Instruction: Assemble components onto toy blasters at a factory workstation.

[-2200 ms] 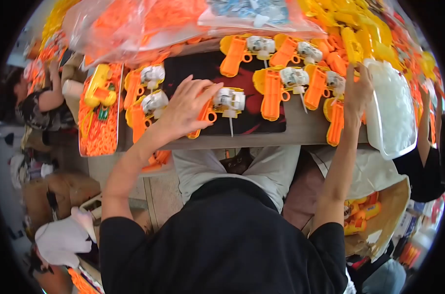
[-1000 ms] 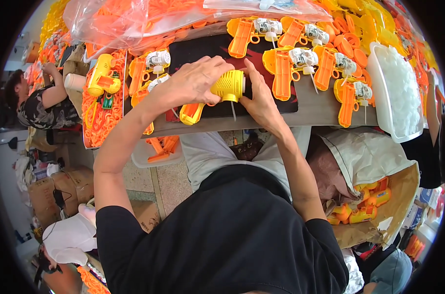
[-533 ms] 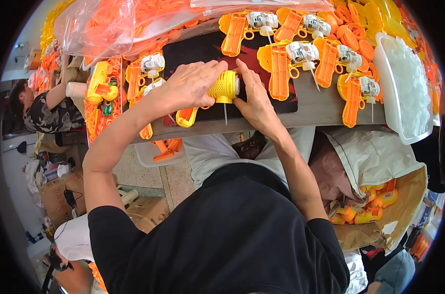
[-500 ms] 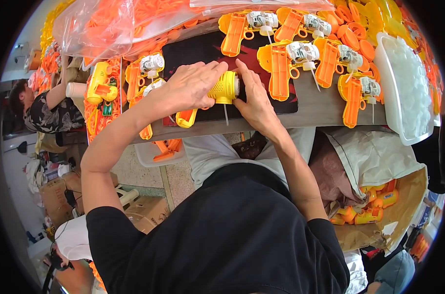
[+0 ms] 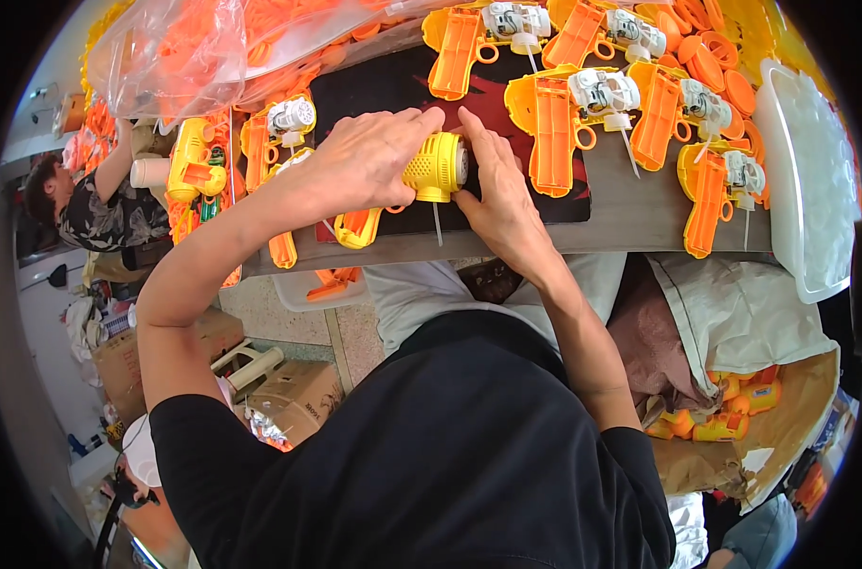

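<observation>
Between my hands is a yellow toy gun (image 5: 432,171) with a perforated barrel and a pale round part at its front end; a thin clear tube hangs beneath it. My left hand (image 5: 369,161) wraps over its rear, hiding that part. The thumb and stretched fingers of my right hand (image 5: 498,194) bracket the front end. Below my left wrist shows a yellow-and-orange handle (image 5: 358,229); whether it belongs to the held gun, I cannot tell. To the right lie several open orange-and-yellow gun halves (image 5: 551,133) with white mechanisms (image 5: 604,92) and thin tubes.
A white tub (image 5: 810,190) of translucent parts stands at the table's right. Orange discs (image 5: 706,66) and bagged orange parts (image 5: 308,28) lie at the back. More gun halves (image 5: 257,152) are on the left. Below right, a sack (image 5: 744,303) holds toy guns. Another person (image 5: 109,204) sits far left.
Both hands keep their hold on the yellow toy gun, with only a slight shift of the fingers. The whole view has moved a little, so the table's right side appears farther right.
</observation>
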`<state>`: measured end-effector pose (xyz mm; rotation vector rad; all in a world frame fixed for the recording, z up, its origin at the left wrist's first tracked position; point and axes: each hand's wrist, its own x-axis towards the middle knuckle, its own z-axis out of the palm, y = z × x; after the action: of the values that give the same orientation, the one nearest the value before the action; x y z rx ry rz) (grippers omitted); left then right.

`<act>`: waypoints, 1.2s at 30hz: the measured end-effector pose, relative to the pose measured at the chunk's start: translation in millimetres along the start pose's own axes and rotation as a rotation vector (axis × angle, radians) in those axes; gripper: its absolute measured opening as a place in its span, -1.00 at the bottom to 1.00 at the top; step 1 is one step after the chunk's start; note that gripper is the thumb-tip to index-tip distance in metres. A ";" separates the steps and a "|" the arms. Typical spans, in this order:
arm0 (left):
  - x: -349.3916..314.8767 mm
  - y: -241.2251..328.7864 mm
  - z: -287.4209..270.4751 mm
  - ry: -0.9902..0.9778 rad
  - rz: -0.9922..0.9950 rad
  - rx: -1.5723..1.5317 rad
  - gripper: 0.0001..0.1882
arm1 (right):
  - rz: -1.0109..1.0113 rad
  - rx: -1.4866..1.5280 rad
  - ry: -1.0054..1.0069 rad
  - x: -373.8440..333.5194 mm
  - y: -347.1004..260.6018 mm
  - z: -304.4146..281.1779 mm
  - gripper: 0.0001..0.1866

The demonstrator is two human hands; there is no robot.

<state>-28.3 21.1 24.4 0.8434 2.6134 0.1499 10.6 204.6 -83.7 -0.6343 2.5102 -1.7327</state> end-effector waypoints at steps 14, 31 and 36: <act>-8.6 -0.1 20.4 0.066 0.158 0.127 -0.23 | 0.001 0.008 0.007 -0.2 -1.9 0.2 -0.07; -11.7 -3.1 19.5 0.104 0.106 -0.075 -0.17 | 0.002 0.034 0.027 1.9 -6.0 -0.6 -0.08; -9.0 0.5 19.0 0.074 0.109 -0.039 -0.10 | 0.024 0.021 0.007 1.6 -5.7 -3.4 -0.10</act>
<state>-13.9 16.0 10.1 0.9851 2.6242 0.2661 10.1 205.3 -77.0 -0.5957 2.4905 -1.7543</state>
